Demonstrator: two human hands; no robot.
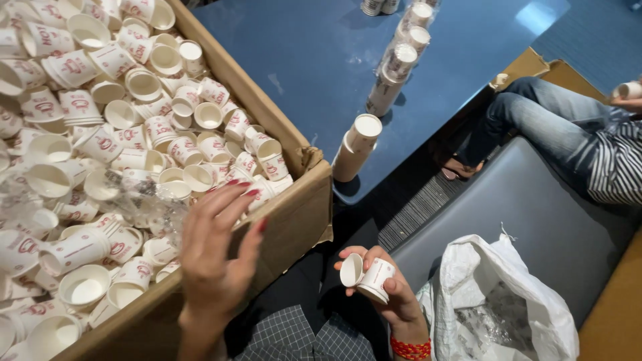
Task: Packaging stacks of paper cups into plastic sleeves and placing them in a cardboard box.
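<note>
My left hand (217, 251) reaches into a big cardboard box (294, 220), fingers spread and empty, just above the loose white paper cups (127, 134) with red print near the box's front right corner. My right hand (388, 287), with a red bead bracelet on the wrist, is low by my lap and closed on two small paper cups (366, 275), one tipped with its mouth toward me. A sheet of clear plastic film (144, 204) lies among the cups beside my left hand.
A blue table (321, 73) carries plastic-wrapped stacks of cups (394, 67) and a short unwrapped stack (358, 147) at its edge. A white sack (501, 301) sits on a grey seat (535, 220). Another person in jeans and a striped top (588, 144) sits at right, holding a cup.
</note>
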